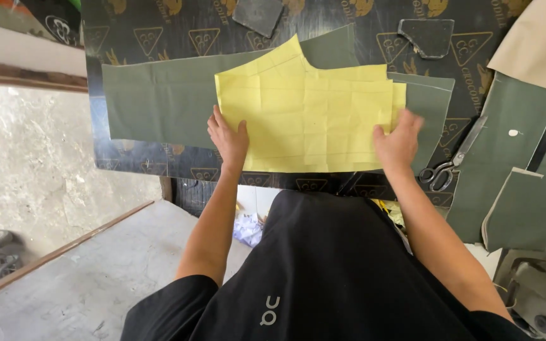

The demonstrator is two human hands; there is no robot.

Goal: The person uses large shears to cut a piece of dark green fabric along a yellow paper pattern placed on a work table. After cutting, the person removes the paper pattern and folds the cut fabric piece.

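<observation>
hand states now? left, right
Left hand: open, flat on the yellow paper pattern, holding nothing.
Right hand: open, pressed on the pattern's right edge, slightly blurred.

A tailoring workshop: a dark cutting table (pixel 159 165) carries green fabric (pixel 159 104) under a yellow paper pattern (pixel 304 113), with scissors (pixel 453 161) and more cut fabric pieces (pixel 513 183) to the right. Rough concrete floor (pixel 52 158) lies left.

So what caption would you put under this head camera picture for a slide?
Both hands, left hand and right hand, press a yellow paper pattern flat on green fabric, scissors lying alongside.
</observation>
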